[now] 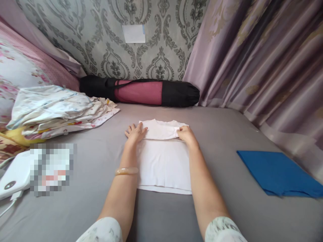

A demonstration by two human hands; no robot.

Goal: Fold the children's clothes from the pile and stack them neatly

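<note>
A white garment lies flat on the grey sheet in the middle of the view, with a folded band of its cloth across the far part. At the garment's far left edge, my left hand rests with its fingers spread. My right hand pinches the white cloth at the far right, near the end of the folded band. A pale bangle circles my left forearm.
Behind lies a long black and pink bag against the patterned wall. Piled cloths and a white device with a cable are at left, beside a blurred-out item. A blue folded cloth lies at right, near the curtain.
</note>
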